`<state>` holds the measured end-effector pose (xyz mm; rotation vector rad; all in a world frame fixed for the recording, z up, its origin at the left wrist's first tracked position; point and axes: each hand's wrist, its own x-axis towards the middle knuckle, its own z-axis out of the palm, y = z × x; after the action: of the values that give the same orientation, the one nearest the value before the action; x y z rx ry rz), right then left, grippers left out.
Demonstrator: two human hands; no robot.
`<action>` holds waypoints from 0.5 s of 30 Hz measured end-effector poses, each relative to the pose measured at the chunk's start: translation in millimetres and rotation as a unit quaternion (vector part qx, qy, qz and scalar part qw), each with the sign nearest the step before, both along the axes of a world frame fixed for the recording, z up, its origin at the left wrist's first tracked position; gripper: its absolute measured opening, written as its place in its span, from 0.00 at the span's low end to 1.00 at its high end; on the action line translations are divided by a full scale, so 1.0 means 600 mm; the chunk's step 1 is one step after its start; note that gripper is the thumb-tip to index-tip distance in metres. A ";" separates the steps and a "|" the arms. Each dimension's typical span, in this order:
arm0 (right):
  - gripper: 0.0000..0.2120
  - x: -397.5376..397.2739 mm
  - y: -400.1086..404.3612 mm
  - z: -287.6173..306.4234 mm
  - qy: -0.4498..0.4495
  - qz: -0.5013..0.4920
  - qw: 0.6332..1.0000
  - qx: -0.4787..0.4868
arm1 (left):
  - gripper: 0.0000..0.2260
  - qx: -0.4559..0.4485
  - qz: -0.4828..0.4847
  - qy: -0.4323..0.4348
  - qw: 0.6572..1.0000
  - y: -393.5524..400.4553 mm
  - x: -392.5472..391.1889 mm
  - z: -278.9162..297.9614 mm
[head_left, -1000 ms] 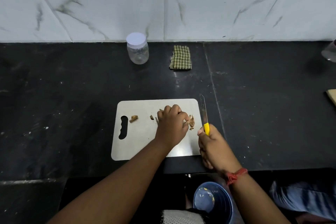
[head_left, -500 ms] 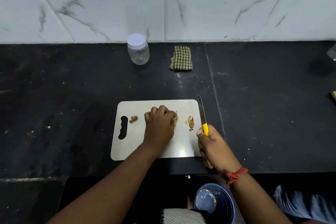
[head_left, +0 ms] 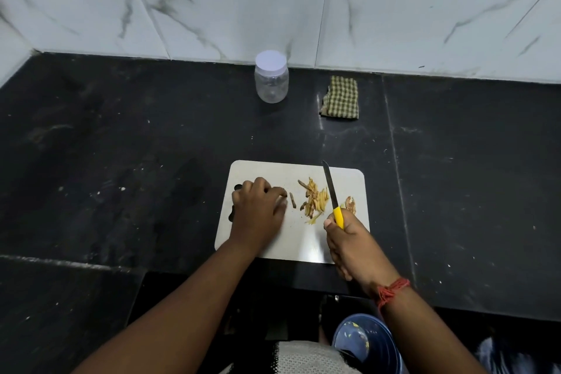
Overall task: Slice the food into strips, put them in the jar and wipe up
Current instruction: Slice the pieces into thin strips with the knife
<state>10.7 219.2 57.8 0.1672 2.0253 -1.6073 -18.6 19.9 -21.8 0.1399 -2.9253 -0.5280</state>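
Note:
A white cutting board (head_left: pixel 303 240) lies on the black counter. A pile of thin yellow-brown food strips (head_left: pixel 314 200) sits at its middle, with one loose brown strip (head_left: pixel 293 200) to the left and a peel scrap (head_left: pixel 350 202) to the right. My left hand (head_left: pixel 258 209) rests on the board's left part with curled fingers, and a small brown food piece (head_left: pixel 283 191) shows at its fingertips. My right hand (head_left: pixel 349 240) grips a yellow-handled knife (head_left: pixel 329 188), blade pointing away just right of the pile. The clear jar (head_left: pixel 271 77) stands by the wall with its white lid on.
A folded green checked cloth (head_left: pixel 340 97) lies right of the jar near the marble wall. A blue bucket (head_left: pixel 364 343) stands below the counter's front edge, under my right arm.
My left hand slid left across the board to the small piece by the handle hole, uncovering the strip pile. The knife moved from the board's right edge to over the board.

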 end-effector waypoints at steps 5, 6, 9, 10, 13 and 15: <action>0.09 -0.001 -0.008 0.000 0.002 -0.001 1.000 0.001 | 0.06 -0.025 -0.040 -0.005 0.999 0.014 -0.010 0.009; 0.09 -0.001 -0.008 0.001 0.004 -0.001 1.000 0.001 | 0.07 -0.029 -0.044 -0.009 0.999 0.016 -0.013 0.010; 0.09 0.000 -0.007 0.002 0.010 0.000 1.000 0.008 | 0.08 -0.029 -0.055 -0.027 0.998 0.017 -0.020 0.015; 0.09 0.000 -0.006 0.001 0.012 0.001 1.000 0.012 | 0.09 -0.027 -0.057 -0.033 0.997 0.017 -0.021 0.016; 0.09 0.001 -0.003 -0.002 0.012 -0.001 1.000 0.015 | 0.10 -0.019 -0.062 -0.042 0.997 0.015 -0.020 0.016; 0.10 0.001 -0.003 -0.004 0.013 -0.001 1.000 0.018 | 0.10 -0.008 -0.056 -0.031 0.998 0.014 -0.018 0.017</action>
<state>11.4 217.6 55.3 0.1624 2.0758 -1.5813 -29.2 28.1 -11.8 -0.0100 -3.0115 -0.5249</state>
